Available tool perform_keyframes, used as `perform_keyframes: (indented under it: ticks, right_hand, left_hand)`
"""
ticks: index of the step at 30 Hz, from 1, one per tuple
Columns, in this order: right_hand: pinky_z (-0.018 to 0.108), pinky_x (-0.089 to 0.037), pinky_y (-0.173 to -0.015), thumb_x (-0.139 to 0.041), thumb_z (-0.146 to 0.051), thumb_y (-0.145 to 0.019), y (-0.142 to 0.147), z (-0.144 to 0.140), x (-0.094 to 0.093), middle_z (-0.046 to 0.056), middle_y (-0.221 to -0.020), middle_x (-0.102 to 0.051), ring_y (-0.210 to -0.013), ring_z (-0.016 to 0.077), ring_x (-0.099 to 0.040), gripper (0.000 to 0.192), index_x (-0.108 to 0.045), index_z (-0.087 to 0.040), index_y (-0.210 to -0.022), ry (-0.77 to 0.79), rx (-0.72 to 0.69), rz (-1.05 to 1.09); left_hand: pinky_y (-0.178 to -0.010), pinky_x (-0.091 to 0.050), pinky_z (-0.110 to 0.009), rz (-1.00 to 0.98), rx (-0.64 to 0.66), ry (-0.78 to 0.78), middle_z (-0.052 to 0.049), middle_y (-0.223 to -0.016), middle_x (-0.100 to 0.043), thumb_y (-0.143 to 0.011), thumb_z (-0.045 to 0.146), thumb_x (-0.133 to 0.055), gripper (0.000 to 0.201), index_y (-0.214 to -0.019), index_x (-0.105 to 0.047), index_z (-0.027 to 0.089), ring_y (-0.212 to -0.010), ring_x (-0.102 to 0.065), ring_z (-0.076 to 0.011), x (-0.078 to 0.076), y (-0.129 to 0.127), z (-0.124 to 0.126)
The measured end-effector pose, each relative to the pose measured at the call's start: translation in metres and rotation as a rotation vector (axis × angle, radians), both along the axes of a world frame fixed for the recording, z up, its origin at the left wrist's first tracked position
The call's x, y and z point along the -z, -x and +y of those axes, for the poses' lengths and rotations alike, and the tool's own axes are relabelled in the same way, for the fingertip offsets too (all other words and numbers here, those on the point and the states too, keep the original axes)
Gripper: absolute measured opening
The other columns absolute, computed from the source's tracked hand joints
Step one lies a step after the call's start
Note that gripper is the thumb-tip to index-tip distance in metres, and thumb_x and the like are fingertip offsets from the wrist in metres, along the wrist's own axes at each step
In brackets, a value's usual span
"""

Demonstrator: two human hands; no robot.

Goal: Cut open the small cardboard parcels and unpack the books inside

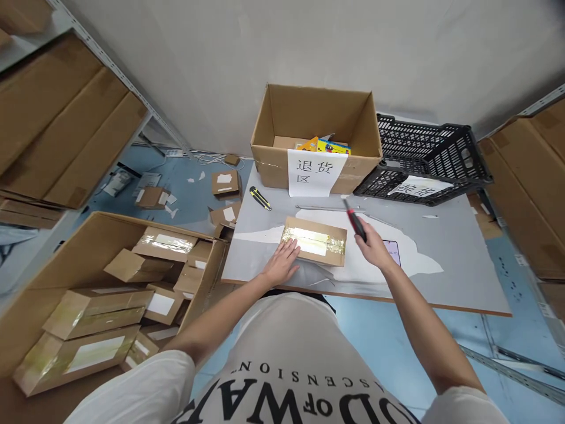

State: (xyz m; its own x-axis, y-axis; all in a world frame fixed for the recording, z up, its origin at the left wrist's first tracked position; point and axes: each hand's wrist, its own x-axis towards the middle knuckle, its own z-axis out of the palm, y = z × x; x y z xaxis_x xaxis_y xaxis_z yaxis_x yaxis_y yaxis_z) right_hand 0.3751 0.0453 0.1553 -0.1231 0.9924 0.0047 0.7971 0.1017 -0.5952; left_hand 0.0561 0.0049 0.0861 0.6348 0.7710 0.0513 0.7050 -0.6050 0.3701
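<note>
1. Shirt (300,377) fills the near edge.
2. Parcel (315,240) lies taped on table (463,259), mid-front.
3. Left hand (281,263), spread flat, pins its near corner.
4. Right hand (374,246) grips cutter (354,221), raised beside it.
5. Advice: cut shallow along the tape, away from my fingers.

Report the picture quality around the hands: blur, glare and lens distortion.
Head view: the red-handled tool in the right hand is motion-blurred; the left hand and taped parcel are sharp; the parcel's tape glints under even light; the wide lens splays the shelving outward at the edges.
</note>
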Motion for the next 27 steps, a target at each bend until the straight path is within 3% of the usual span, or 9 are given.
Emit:
perform_keyframes:
  ticks: [4, 7, 14, 27]
  right_hand:
    - [0.038, -0.040, -0.097, -0.037, -0.027, -0.091, 0.049, 0.013, -0.027, 0.005, -0.137, -0.047, -0.120, 0.0230, -0.048, 0.053, -0.027, -0.027, -0.143, 0.063, -0.472, -0.034]
    - [0.033, -0.044, -0.090, -0.038, -0.024, -0.090, 0.078, 0.025, -0.028, 0.001, -0.134, -0.051, -0.117, 0.0217, -0.051, 0.050, -0.033, -0.032, -0.140, 0.072, -0.622, -0.156]
    - [0.024, -0.044, -0.069, -0.042, -0.014, -0.086, 0.098, 0.041, -0.016, 0.003, -0.114, -0.063, -0.091, 0.0178, -0.062, 0.053, -0.039, -0.031, -0.137, 0.062, -0.714, -0.402]
    - [0.025, -0.043, -0.067, -0.041, -0.005, -0.082, 0.112, 0.040, -0.029, 0.008, -0.115, -0.059, -0.083, 0.0178, -0.064, 0.065, -0.031, -0.030, -0.141, 0.077, -0.794, -0.683]
  left_hand:
    - [-0.112, -0.017, -0.046, 0.027, 0.018, -0.020, -0.014, -0.147, -0.029, -0.087, 0.033, -0.048, 0.054, -0.136, -0.038, 0.015, -0.139, -0.016, -0.0267, 0.003, -0.001, 0.007]
    - [-0.112, -0.019, -0.045, 0.042, -0.003, -0.037, -0.012, -0.145, -0.036, -0.090, 0.028, -0.044, 0.046, -0.134, -0.041, 0.017, -0.138, -0.021, -0.0249, 0.009, -0.003, 0.011]
    - [-0.111, -0.024, -0.044, 0.024, -0.024, -0.072, -0.012, -0.141, -0.042, -0.093, 0.023, -0.038, 0.040, -0.131, -0.044, 0.015, -0.136, -0.028, -0.0239, 0.023, -0.006, 0.012]
    - [-0.109, -0.028, -0.044, 0.031, -0.048, -0.132, -0.012, -0.138, -0.045, -0.092, 0.022, -0.039, 0.040, -0.131, -0.045, 0.017, -0.133, -0.033, -0.0228, 0.032, -0.006, 0.011]
